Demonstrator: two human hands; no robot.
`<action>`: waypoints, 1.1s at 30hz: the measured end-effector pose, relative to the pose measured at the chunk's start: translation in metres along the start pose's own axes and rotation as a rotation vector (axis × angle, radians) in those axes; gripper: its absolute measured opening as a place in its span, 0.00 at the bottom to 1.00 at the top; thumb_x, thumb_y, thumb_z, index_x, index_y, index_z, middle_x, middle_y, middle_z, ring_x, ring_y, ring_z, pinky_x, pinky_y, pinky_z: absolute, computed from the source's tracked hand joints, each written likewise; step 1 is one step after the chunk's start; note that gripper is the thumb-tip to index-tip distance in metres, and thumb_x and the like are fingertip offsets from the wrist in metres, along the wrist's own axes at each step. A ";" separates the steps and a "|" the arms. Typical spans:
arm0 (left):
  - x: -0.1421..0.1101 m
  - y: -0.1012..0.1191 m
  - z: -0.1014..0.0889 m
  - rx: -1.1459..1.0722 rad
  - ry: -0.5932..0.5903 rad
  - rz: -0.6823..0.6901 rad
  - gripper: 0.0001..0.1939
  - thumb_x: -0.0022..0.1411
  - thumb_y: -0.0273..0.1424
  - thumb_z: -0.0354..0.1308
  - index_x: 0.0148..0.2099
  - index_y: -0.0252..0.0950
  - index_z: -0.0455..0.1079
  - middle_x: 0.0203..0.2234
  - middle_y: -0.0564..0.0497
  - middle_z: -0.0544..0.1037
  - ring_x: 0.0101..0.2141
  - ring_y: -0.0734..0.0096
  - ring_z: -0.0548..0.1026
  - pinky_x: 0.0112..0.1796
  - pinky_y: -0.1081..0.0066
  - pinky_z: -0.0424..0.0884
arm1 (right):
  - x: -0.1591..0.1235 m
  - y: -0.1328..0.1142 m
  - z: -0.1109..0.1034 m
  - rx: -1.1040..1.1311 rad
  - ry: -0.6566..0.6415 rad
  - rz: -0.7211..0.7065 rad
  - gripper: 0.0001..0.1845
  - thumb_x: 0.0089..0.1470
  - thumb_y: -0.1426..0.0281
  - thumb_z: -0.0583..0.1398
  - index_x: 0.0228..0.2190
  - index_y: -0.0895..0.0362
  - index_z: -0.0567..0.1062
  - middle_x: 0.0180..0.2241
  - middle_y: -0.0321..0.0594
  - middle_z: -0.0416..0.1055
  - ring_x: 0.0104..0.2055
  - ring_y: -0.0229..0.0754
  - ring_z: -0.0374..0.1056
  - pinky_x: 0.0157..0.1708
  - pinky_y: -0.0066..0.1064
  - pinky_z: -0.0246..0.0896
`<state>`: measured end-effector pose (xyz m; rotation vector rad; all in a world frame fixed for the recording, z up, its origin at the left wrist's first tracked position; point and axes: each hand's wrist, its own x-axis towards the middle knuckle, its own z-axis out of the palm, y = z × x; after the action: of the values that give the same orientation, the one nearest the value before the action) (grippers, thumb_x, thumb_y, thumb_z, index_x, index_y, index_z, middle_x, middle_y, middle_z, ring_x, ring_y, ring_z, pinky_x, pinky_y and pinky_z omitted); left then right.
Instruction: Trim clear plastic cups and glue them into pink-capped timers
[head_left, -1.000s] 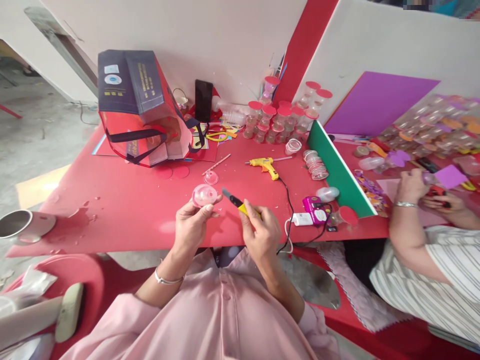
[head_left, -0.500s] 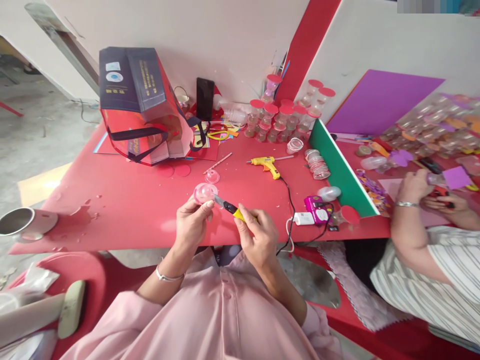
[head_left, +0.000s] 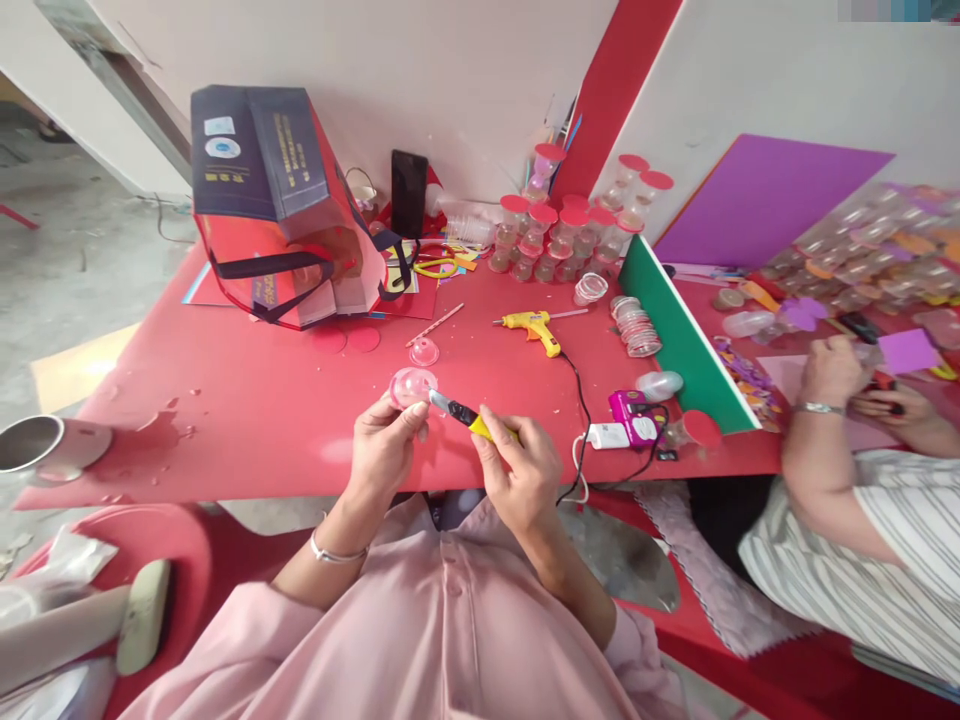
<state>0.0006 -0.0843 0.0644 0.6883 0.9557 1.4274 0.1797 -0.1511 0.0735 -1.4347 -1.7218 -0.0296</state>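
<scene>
Between the thumb and fingers of my left hand [head_left: 386,440] is a clear plastic dome lid [head_left: 410,387], held above the red table [head_left: 277,400]. My right hand [head_left: 519,460] grips a yellow and black utility knife [head_left: 466,412], its blade out and pointing left. The blade's tip meets the right side of the dome lid's rim, or comes very close to it. Just behind, a second clear dome lid [head_left: 424,351] rests on the table near a striped straw [head_left: 436,325].
A yellow glue gun [head_left: 532,328] lies mid-table, its black cord running toward me. Capped clear bottles [head_left: 544,235] stand at the back, left of a green divider [head_left: 679,335]. A large bag [head_left: 277,210] is back left, a metal mug [head_left: 52,447] front left. A co-worker's hands [head_left: 832,370] work at right.
The knife has moved left from beside the dome lid to its rim. Over the last half second my hands have barely shifted. At right, the co-worker's hands have moved slightly.
</scene>
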 end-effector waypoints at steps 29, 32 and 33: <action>-0.004 0.004 0.003 -0.050 -0.036 -0.032 0.19 0.45 0.36 0.82 0.25 0.33 0.75 0.19 0.54 0.73 0.19 0.80 0.67 0.24 0.75 0.65 | -0.002 0.007 -0.010 -0.038 -0.004 -0.039 0.19 0.68 0.67 0.64 0.59 0.50 0.80 0.40 0.44 0.79 0.41 0.42 0.75 0.43 0.34 0.69; -0.005 0.006 0.005 -0.057 -0.038 -0.029 0.21 0.44 0.36 0.83 0.24 0.33 0.73 0.18 0.54 0.73 0.19 0.80 0.67 0.24 0.75 0.65 | -0.001 0.008 -0.010 -0.049 0.012 -0.024 0.19 0.69 0.68 0.63 0.59 0.50 0.80 0.39 0.43 0.79 0.40 0.42 0.75 0.42 0.33 0.69; -0.005 0.006 0.005 -0.056 -0.038 -0.029 0.21 0.44 0.36 0.83 0.24 0.33 0.73 0.19 0.54 0.73 0.19 0.80 0.66 0.24 0.75 0.65 | 0.000 0.008 -0.011 -0.051 0.026 -0.013 0.19 0.69 0.68 0.63 0.59 0.51 0.80 0.39 0.43 0.79 0.40 0.41 0.75 0.42 0.33 0.69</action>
<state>0.0022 -0.0884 0.0724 0.6555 0.8903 1.4056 0.1921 -0.1540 0.0764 -1.4540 -1.7204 -0.1002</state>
